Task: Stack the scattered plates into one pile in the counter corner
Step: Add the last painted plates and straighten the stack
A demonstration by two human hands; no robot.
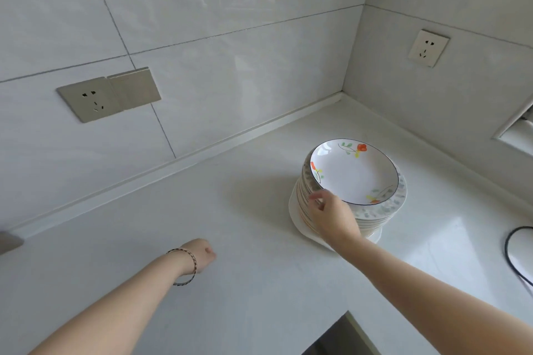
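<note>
A pile of several plates [375, 217] stands on the white counter [259, 282] near the corner. On top lies a white plate with orange flowers and a dark rim [353, 171], slightly tilted. My right hand [331, 213] is at the pile's near left side, with its fingertips touching the top plate's rim. My left hand [202, 253] is curled into a loose fist over the counter to the left and holds nothing; a braided bracelet is on its wrist.
Tiled walls meet behind the pile. A metal socket panel [109, 95] is on the left wall and a white socket [429, 48] on the right wall. A black cable [512, 256] loops at the right edge. A dark opening [340, 337] cuts the counter's front.
</note>
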